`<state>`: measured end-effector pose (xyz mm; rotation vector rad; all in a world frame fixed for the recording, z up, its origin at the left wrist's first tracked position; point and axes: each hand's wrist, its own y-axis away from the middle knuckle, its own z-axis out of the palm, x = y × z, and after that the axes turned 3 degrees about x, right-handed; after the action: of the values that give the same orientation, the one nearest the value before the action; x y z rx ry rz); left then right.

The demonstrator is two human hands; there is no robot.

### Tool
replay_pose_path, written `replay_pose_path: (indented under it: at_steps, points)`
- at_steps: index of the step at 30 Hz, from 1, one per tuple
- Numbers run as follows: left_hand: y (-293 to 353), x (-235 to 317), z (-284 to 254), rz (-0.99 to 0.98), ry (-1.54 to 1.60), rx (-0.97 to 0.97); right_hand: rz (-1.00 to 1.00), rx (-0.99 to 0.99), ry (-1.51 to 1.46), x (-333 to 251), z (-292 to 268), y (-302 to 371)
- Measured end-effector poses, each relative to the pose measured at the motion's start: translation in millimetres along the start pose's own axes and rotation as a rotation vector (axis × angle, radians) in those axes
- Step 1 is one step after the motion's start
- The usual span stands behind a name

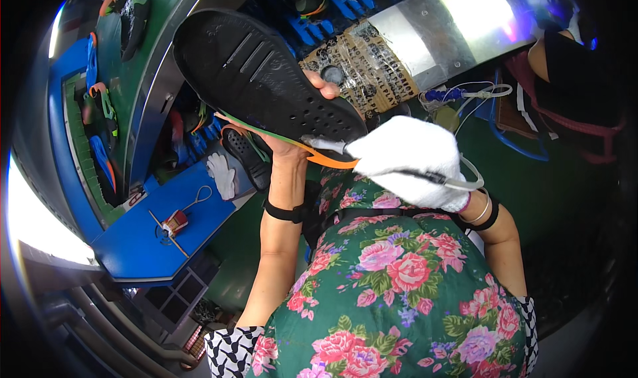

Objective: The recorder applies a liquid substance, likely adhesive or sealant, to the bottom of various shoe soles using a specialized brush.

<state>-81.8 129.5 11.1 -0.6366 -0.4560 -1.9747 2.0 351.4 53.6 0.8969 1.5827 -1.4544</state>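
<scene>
Black foot-shaped sole piece, moulded slots at the wide end, small round holes at the other, is held up in the air above the person's lap, tilted, wide end to upper left. Orange-and-green strip runs along its near edge. Bare left hand supports it from below and behind; fingertips curl over the far edge, gripping it, rest of the fingers hidden behind the piece. Right hand, in a white knit glove, is at the holed end, closed on a short pale tool whose tip lies over the near edge; can't tell how the separate fingers sit inside the glove. Grey flexible tube loops beside the glove's cuff. Just beyond the piece: brown block wrapped in printed tape, next to a shiny metal panel. Coiled white cord hangs right of the block. Left of the forearm: second black holed sole, a loose white glove near it, and a blue tabletop carrying a small red object with a stick. Green floral apron fills the lower middle.
</scene>
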Motion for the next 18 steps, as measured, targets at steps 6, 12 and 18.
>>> replay_pose_path:
  at_steps: [6, 12, 18]
  points:
    - [-4.1, 3.4, 9.5, 0.068, 0.074, -0.022, 0.128, 0.03, -0.152, 3.4, 2.9, 1.5]
    - [-4.6, 6.4, 15.6, 0.089, 0.084, -0.036, 0.053, -0.043, -0.01, -0.9, 1.9, 2.9]
    - [-6.0, 8.2, 6.6, 0.084, 0.042, -0.024, 0.188, 0.022, -0.122, 3.6, -0.4, 5.1]
